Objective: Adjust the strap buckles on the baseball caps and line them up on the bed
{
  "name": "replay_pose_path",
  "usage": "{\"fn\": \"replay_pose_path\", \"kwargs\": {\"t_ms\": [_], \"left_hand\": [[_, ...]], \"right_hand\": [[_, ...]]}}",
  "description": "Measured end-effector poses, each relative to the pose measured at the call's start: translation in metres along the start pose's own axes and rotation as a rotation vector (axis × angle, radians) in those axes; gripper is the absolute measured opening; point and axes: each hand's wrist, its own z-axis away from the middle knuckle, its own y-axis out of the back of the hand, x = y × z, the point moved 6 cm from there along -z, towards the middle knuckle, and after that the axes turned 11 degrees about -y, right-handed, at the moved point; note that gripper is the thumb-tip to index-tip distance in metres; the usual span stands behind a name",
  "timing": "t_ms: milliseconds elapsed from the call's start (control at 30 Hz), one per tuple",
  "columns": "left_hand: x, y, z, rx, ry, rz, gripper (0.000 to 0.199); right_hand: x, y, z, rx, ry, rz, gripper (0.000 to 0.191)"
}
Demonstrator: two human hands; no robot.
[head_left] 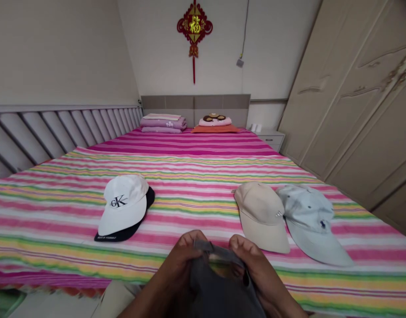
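A dark grey cap (219, 289) is held low in front of me, its back opening and strap turned up and away. My left hand (186, 249) is closed on the left end of the strap, thumb on top. My right hand (251, 256) pinches the strap's right end. On the bed to the left, a white cap with black "CK" letters (125, 203) rests on top of a black cap (123, 234), whose brim shows beneath. Toward the right lie a beige cap (262, 216) and a pale blue cap (310, 221), side by side and touching.
A striped sheet (193, 190) covers the bed. Folded purple bedding (163, 123) and a pink and orange pile (215, 126) lie by the headboard (193, 104). A metal rail (64, 126) runs along the left; a wardrobe (351, 97) and nightstand (272, 138) stand right.
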Motion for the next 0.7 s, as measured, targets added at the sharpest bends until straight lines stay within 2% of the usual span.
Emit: {"fn": "replay_pose_path", "kwargs": {"t_ms": [100,167,300,367,400,500,600,700], "left_hand": [[0.01,0.01,-0.002,0.098,-0.097,0.11,0.016],[0.011,0.012,-0.003,0.122,-0.09,0.078,0.014],[0.006,0.01,-0.006,0.123,-0.049,-0.023,0.014],[0.002,0.01,-0.007,0.089,-0.029,-0.057,0.013],[-0.001,0.011,-0.007,0.055,-0.003,-0.067,0.014],[-0.015,0.022,0.001,-0.1,0.127,-0.119,0.024],[-0.032,0.044,0.022,-0.241,0.31,-0.269,0.026],[-0.047,0.071,0.046,-0.202,0.399,-0.35,0.021]], "right_hand": [[-0.005,0.013,0.0,0.089,0.023,-0.127,0.03],[-0.006,0.013,0.0,0.061,-0.002,-0.087,0.029],[0.003,-0.013,0.008,-0.238,-0.138,0.257,0.031],[0.008,-0.023,0.013,-0.347,-0.206,0.309,0.028],[0.009,-0.025,0.015,-0.359,-0.219,0.282,0.027],[0.003,-0.018,0.017,-0.227,-0.168,0.084,0.026],[-0.006,-0.002,0.02,-0.038,-0.121,-0.093,0.024],[-0.017,0.009,0.022,0.031,-0.08,-0.172,0.023]]}}
